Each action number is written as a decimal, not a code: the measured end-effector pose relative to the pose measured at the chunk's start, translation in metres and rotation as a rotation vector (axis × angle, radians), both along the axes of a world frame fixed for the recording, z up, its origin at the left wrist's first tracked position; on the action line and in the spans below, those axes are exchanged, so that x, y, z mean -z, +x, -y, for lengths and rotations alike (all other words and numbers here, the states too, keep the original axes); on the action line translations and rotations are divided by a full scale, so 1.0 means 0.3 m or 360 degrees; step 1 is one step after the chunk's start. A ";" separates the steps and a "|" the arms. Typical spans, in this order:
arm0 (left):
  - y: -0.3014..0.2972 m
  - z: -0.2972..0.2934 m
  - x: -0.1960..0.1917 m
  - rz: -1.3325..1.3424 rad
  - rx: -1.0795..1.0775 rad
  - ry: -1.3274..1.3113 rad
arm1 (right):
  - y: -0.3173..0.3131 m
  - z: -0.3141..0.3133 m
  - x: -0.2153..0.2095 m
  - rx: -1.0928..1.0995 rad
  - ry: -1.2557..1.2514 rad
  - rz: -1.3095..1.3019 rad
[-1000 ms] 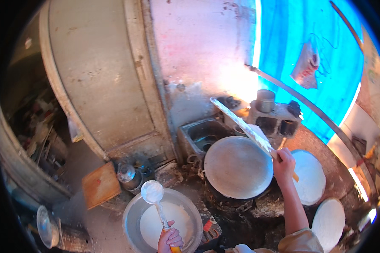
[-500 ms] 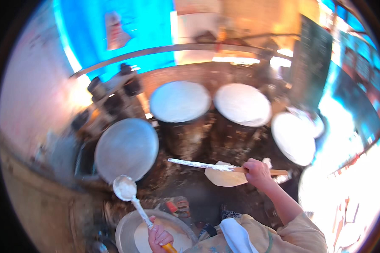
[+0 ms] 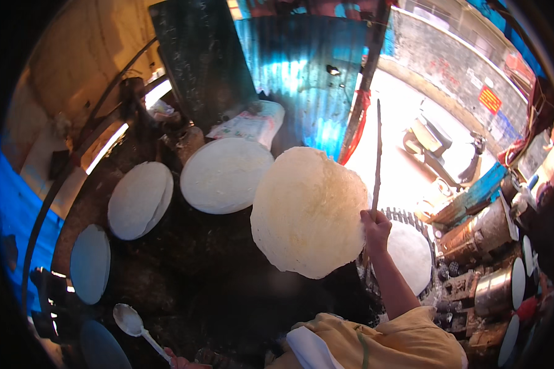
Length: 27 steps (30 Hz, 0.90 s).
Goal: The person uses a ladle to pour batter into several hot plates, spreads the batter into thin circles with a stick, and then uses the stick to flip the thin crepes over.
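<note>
My right hand (image 3: pixel 377 230) is closed on the edge of a large, thin, pale round flatbread (image 3: pixel 311 212), which hangs spread out to the left of it. The same hand grips a long thin stick (image 3: pixel 378 147), upright and dark against the bright background. Below and beside that hand, a white round pile of flatbreads (image 3: pixel 409 255) lies in a slatted holder. At the lower edge my left hand (image 3: pixel 188 363), only partly in view, is closed around the handle of a ladle (image 3: pixel 129 320) with a whitish, coated bowl.
Several round cooking plates stand in an arc, among them a pale-topped one (image 3: pixel 228 175) and another (image 3: pixel 141 200) farther left. A dark board (image 3: pixel 203 58) leans behind them. To the right are metal cylinders (image 3: pixel 493 292); a scooter (image 3: pixel 440 141) is parked outside.
The view has swung right. The flatbread, earlier draped below the stick, now hangs open from my right hand, and the stick has turned from level to upright. My left hand still holds the ladle.
</note>
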<state>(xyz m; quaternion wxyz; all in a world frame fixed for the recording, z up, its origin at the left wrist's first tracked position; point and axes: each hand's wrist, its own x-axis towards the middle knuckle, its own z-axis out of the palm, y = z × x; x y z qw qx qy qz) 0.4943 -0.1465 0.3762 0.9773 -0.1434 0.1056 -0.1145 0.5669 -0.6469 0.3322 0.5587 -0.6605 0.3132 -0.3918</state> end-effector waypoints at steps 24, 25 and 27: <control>-0.006 0.231 0.048 0.0129 0.0058 0.0080 | -1.131 0.735 0.858 0.1249 0.0345 -0.1630; -0.054 0.220 0.043 0.0139 -0.0093 0.0078 | -1.076 0.681 0.794 0.1415 0.0503 -0.1276; -0.083 0.250 0.043 0.0171 -0.0267 0.0028 | -1.119 0.754 0.867 0.1276 -0.0012 -0.1397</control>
